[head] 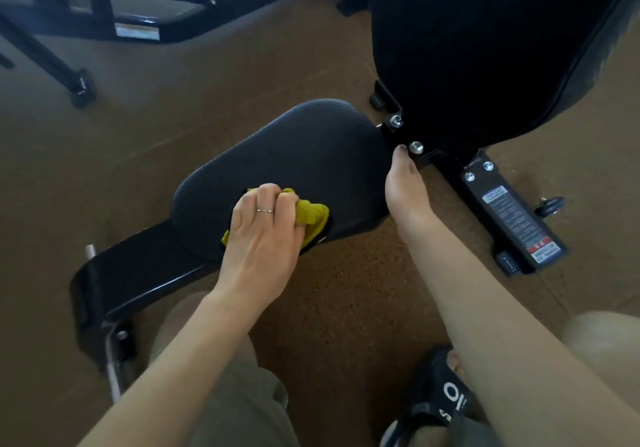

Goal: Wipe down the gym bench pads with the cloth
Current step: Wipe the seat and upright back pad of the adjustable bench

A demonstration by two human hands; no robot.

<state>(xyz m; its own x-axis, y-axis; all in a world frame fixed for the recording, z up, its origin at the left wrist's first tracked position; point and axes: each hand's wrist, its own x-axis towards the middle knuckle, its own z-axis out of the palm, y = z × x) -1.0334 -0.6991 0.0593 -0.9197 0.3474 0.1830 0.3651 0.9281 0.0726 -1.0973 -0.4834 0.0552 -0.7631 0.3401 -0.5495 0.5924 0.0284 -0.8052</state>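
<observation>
A dark seat pad (298, 155) lies in the middle of the view, and a larger black back pad (485, 41) rises at the upper right. My left hand (263, 235) grips a bunched yellow-green cloth (311, 214) and presses it on the near end of the seat pad. My right hand (405, 187) rests at the seat pad's right edge beside the hinge bracket (405, 135); its thumb points toward a bolt and its fingers are hidden under the pad's edge.
The bench's black steel frame (509, 214) with a warning label runs to the right, and its front leg (114, 284) extends to the lower left. Another black machine frame (138, 27) stands at the back left. Brown floor lies all round; my sandalled foot (436, 398) is below.
</observation>
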